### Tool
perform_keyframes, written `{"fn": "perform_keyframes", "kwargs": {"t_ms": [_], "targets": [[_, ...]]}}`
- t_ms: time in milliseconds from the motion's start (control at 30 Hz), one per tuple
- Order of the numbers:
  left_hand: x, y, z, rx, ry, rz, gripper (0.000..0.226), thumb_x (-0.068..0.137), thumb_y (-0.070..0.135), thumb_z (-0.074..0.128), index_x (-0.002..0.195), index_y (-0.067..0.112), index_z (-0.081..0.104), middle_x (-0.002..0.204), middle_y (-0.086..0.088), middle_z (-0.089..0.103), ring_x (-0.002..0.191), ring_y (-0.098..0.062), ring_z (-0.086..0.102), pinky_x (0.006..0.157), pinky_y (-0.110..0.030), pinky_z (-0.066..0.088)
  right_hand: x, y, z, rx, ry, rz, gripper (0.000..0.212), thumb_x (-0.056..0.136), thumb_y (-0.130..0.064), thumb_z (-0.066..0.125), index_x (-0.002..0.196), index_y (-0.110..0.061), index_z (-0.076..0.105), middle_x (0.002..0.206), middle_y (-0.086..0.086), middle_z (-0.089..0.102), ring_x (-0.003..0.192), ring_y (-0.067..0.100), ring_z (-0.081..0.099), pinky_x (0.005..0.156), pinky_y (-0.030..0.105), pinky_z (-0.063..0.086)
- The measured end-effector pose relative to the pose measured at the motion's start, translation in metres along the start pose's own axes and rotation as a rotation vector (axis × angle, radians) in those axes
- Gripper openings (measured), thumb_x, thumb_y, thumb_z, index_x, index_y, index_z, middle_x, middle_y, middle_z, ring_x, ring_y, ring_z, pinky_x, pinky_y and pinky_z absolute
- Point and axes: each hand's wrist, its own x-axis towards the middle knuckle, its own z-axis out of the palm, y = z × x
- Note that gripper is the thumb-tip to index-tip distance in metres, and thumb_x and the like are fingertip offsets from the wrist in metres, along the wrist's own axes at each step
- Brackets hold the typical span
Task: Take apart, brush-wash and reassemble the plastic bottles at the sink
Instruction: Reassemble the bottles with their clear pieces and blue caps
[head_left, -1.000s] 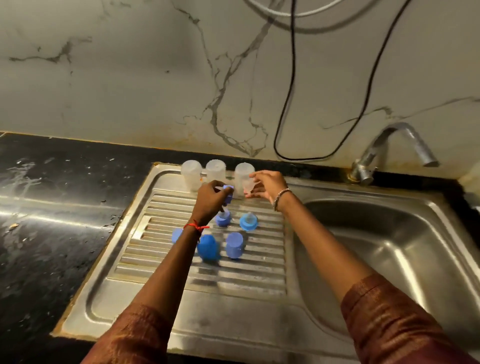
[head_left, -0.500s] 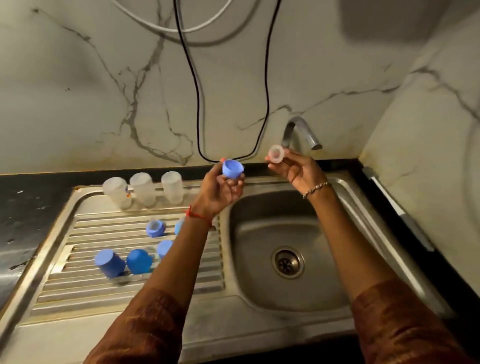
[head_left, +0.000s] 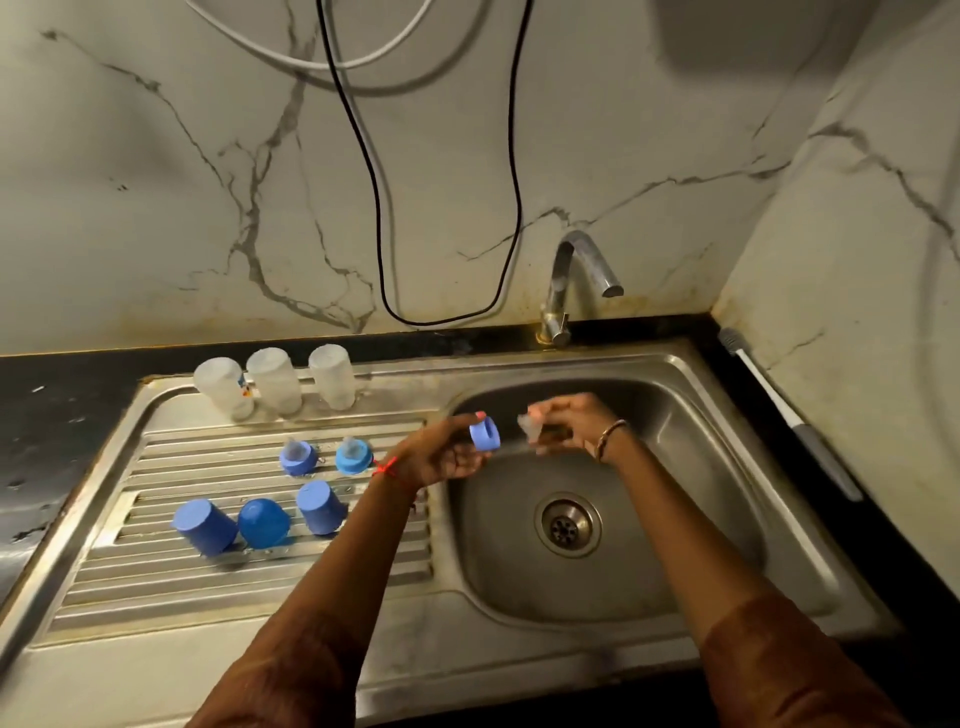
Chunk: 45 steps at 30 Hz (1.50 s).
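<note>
My left hand (head_left: 441, 452) holds a blue screw ring (head_left: 484, 435) over the left edge of the sink bowl (head_left: 727, 519). Just to its right, my right hand (head_left: 571, 423) pinches a clear soft teat (head_left: 530, 423), blurred by motion. Three clear bottle bodies (head_left: 275, 382) stand upside down at the back of the drainboard (head_left: 156, 582). Two blue rings with teats (head_left: 324, 457) sit mid-board. Three blue caps (head_left: 260, 522) stand in front of them.
A steel tap (head_left: 576, 280) rises behind the bowl, no water running. The drain (head_left: 566, 525) lies in the bowl's middle. A bottle brush (head_left: 789, 415) lies on the black counter along the right wall. Black and white cables (head_left: 374, 208) hang down the marble wall.
Both hands carried the blue ring and clear teat from the drainboard to the sink, then lowered them and brought them close together. The camera view swung right.
</note>
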Motion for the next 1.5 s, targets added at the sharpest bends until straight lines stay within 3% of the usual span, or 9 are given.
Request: {"fn": "perform_keyframes", "kwargs": {"t_ms": [133,167,300,367,467,633,800,1233,1500], "targets": [[-0.008,0.004,-0.003,-0.441,-0.161,0.084,0.032,0.094,0.030,0.049,0.104,0.002,0.063,0.087,-0.017,0.068,0.055,-0.017,0.065,0.046,-0.020,0.053,-0.004,-0.012,-0.004,0.661,-0.105,-0.108,0.018,0.091,-0.005,0.046,0.103,0.000,0.058,0.083,0.012,0.073,0.072,0.025,0.071,0.060,0.031,0.059],[-0.007,0.000,-0.003,-0.424,-0.138,0.094,0.031,0.095,0.029,0.050,0.102,0.003,0.064,0.084,-0.015,0.067,0.055,-0.016,0.065,0.046,-0.020,0.053,-0.002,-0.001,-0.001,0.589,-0.072,-0.067,0.020,0.088,-0.004,0.050,0.105,0.002,0.059,0.079,0.010,0.073,0.069,0.023,0.071,0.059,0.030,0.058],[0.006,-0.020,-0.005,-0.002,0.099,0.028,0.009,0.088,0.013,0.064,0.086,0.005,0.059,0.079,-0.011,0.049,0.069,-0.016,0.054,0.050,-0.027,0.057,0.005,0.043,0.010,-0.432,0.207,0.130,0.017,0.075,0.000,0.073,0.087,0.009,0.067,0.066,0.011,0.067,0.047,0.013,0.057,0.055,0.032,0.057],[0.008,-0.020,-0.005,-0.048,0.093,0.018,0.011,0.086,0.011,0.066,0.088,0.003,0.059,0.078,-0.012,0.055,0.071,-0.017,0.057,0.051,-0.029,0.057,0.002,0.041,0.017,-0.295,0.187,0.110,0.013,0.073,0.006,0.073,0.082,0.009,0.065,0.061,0.008,0.065,0.046,0.012,0.057,0.045,0.021,0.052],[0.005,-0.016,0.000,-0.059,0.088,0.018,0.017,0.087,0.013,0.065,0.099,0.002,0.061,0.070,-0.012,0.069,0.066,-0.020,0.068,0.055,-0.029,0.058,-0.001,0.026,0.025,-0.220,0.165,-0.056,0.029,0.071,0.007,0.074,0.099,0.012,0.064,0.091,0.020,0.067,0.067,0.018,0.062,0.053,0.014,0.052],[0.001,-0.009,0.007,-0.138,0.058,0.047,0.018,0.088,0.015,0.064,0.097,-0.001,0.061,0.073,-0.015,0.072,0.060,-0.020,0.070,0.054,-0.027,0.058,0.002,0.013,0.040,-0.586,0.231,-0.365,0.029,0.078,0.003,0.069,0.106,0.007,0.066,0.106,0.022,0.064,0.098,0.032,0.061,0.080,0.025,0.048],[0.000,-0.008,0.009,-0.179,0.059,0.100,0.030,0.086,0.014,0.066,0.112,0.000,0.059,0.096,-0.019,0.067,0.071,-0.022,0.070,0.054,-0.026,0.057,0.003,0.016,0.048,-0.644,0.278,-0.559,0.020,0.079,0.007,0.064,0.099,0.008,0.069,0.099,0.023,0.065,0.091,0.032,0.061,0.076,0.023,0.047],[-0.005,-0.007,0.013,-0.272,0.001,0.096,0.023,0.099,0.011,0.044,0.114,-0.003,0.055,0.093,-0.021,0.064,0.072,-0.026,0.069,0.059,-0.030,0.058,-0.002,0.016,0.061,-0.414,0.305,-0.515,0.019,0.074,0.005,0.071,0.093,0.007,0.070,0.091,0.020,0.070,0.079,0.020,0.065,0.061,0.005,0.048],[-0.008,-0.006,0.003,-0.364,-0.037,0.073,0.028,0.101,0.002,0.030,0.106,-0.006,0.056,0.078,-0.022,0.070,0.062,-0.030,0.070,0.059,-0.035,0.058,-0.003,0.011,0.052,-0.471,0.099,-0.459,0.033,0.070,0.003,0.077,0.102,0.006,0.068,0.095,0.014,0.062,0.085,0.021,0.059,0.068,0.018,0.051]]}}
